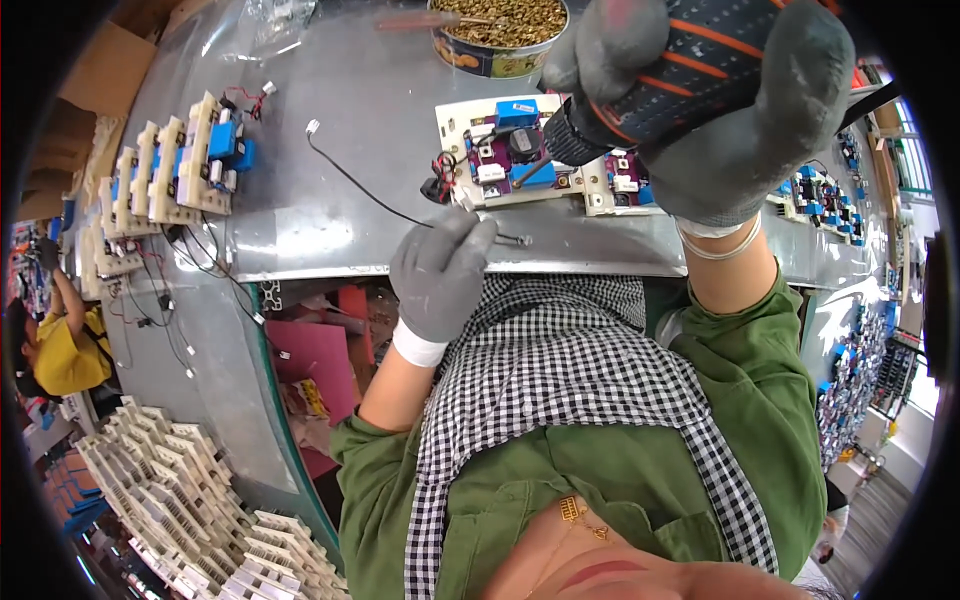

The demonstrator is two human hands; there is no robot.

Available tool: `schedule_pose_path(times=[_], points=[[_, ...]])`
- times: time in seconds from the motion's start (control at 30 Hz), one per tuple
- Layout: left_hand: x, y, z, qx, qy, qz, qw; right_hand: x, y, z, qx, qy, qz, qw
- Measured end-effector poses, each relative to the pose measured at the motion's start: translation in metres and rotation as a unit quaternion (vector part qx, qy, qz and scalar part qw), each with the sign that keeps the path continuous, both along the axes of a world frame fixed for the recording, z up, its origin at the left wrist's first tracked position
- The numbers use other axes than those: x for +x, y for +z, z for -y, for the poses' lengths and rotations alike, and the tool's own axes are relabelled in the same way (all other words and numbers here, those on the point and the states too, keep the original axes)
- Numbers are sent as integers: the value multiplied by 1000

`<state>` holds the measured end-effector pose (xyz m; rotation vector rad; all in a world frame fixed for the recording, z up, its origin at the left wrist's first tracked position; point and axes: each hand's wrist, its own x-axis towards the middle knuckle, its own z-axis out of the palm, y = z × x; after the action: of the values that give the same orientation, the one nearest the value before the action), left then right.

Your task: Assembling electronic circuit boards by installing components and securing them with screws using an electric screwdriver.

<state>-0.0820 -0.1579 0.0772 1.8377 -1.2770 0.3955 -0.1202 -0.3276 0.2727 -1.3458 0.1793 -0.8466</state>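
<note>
My right hand, in a grey glove, is wrapped around a black power screwdriver with orange stripes. The driver's thin bit slants down over a purple circuit board with blue and white parts, set in a cream plastic frame. Whether the bit touches a screw cannot be made out. Just in front of this board, my gloved left hand has its fingers pinched together on a thin black cable. One white plug of the cable lies to the left; its other end shows right of the fingertips.
A round tin of brass-coloured screws stands at the back, with a red-handled screwdriver across its rim. Framed boards with dangling wires stand at left. Cream frames are stacked lower left. More boards lie at right. A person in yellow works far left.
</note>
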Motion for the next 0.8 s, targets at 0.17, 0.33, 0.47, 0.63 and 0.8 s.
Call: schedule_pose_path(times=[0.17, 0.33, 0.47, 0.63, 0.8], points=[[33, -11, 11, -52, 71, 23, 996, 13, 1, -4, -255, -130, -39, 957], [32, -17, 12, -51, 95, 69, 992, 24, -30, 5, 32, 168, 271, 947], [37, -27, 21, -78, 92, 72, 990, 0, -64, 31, 24, 214, 99, 971], [40, -33, 23, -71, 94, 82, 990, -7, -43, 2, -12, 144, -11, 990], [38, -28, 17, -44, 75, 68, 994, -17, -51, 25, 4, 201, -36, 979]])
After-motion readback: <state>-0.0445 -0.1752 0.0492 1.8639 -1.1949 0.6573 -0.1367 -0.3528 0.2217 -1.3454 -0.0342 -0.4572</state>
